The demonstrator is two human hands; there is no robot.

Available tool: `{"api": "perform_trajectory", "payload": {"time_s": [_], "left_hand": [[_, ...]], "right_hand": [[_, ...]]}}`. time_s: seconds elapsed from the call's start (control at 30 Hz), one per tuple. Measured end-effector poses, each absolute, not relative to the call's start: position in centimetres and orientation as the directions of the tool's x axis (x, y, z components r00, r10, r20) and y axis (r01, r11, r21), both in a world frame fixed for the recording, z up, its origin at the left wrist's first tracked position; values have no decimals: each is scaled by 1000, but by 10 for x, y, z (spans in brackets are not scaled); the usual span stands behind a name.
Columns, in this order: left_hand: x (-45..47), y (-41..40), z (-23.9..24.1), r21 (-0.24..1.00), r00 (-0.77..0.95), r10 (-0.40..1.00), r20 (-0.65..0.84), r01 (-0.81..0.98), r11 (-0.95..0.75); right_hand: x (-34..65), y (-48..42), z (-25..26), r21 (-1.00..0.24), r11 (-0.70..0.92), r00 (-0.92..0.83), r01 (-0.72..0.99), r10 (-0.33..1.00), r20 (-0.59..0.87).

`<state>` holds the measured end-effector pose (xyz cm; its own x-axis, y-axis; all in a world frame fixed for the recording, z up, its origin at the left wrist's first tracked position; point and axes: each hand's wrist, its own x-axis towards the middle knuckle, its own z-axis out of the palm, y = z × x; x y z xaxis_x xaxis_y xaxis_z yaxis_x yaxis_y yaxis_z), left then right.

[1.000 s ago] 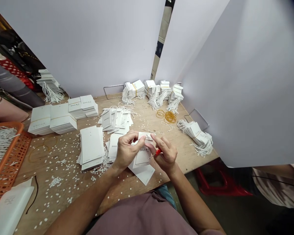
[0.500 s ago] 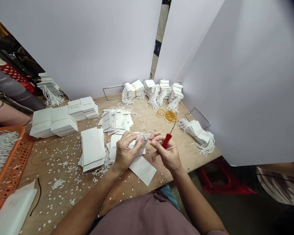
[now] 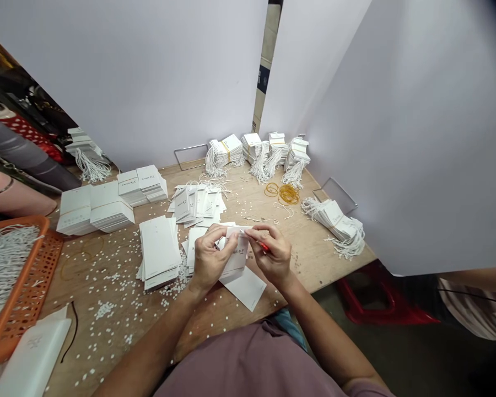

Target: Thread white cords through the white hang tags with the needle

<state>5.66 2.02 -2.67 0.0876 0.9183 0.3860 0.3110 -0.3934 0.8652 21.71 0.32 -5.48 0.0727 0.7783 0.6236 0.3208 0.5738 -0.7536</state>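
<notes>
My left hand (image 3: 214, 256) is closed on a white printed hang tag (image 3: 236, 259), pinching it near its top edge. At the tag's upper right corner, the fingertips of my right hand (image 3: 273, 251) meet it. A red-handled awl (image 3: 265, 247) sits in my right hand; only a bit of its handle shows between the fingers, and its thin shaft is hidden. Under the held tag lies a blank white tag (image 3: 248, 289). Just left of my left hand, on the table, stands a stack of blank tags (image 3: 159, 248). Behind it are loose strung tags (image 3: 198, 203).
Banded bundles of strung tags (image 3: 227, 150) line the back, with another bundle (image 3: 337, 223) at right. Yellow rubber bands (image 3: 288, 194) lie between. An orange basket (image 3: 41, 275) holds white strings. Stacked tags (image 3: 107, 207) stand at back left. White paper dots litter the table (image 3: 149, 331).
My right hand has turned and moved left against the tag's top edge, so the awl's shaft no longer shows. The tag now faces me more, its print visible.
</notes>
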Motion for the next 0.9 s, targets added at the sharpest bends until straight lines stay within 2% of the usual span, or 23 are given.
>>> {"api": "perform_trajectory", "payload": {"time_s": [0.1, 0.2, 0.27, 0.33, 0.4, 0.53, 0.6, 0.7, 0.9], "left_hand": [[54, 24, -31, 823, 54, 905, 423, 395, -408], [52, 24, -36, 841, 24, 933, 360, 424, -335], [51, 22, -36, 874, 41, 956, 289, 396, -282], [50, 18, -34, 875, 102, 948, 300, 366, -316], [47, 14, -29, 813, 174, 890, 422, 362, -456], [36, 10, -18, 539, 357, 663, 658, 391, -746], [30, 10, -14, 409, 462, 564, 685, 397, -822], [26, 12, -9, 280, 567, 461, 683, 381, -881], [23, 14, -9, 220, 620, 409, 670, 360, -907]], "right_hand": [[217, -5, -36, -935, 343, 68, -91, 939, 338], [225, -13, -20, -877, 65, -99, -476, 987, 127], [234, -16, -16, -808, -67, -231, -585, 969, 87], [243, -15, -15, -781, -189, -352, -595, 935, 43], [248, -12, -15, -800, -258, -394, -542, 919, -30], [247, 0, -8, -901, -241, -254, -362, 955, -153], [244, 6, -4, -939, -223, -221, -261, 961, -166], [243, 12, 0, -967, -201, -287, -155, 946, -151], [238, 13, 3, -980, -143, -311, -137, 946, -94]]}}
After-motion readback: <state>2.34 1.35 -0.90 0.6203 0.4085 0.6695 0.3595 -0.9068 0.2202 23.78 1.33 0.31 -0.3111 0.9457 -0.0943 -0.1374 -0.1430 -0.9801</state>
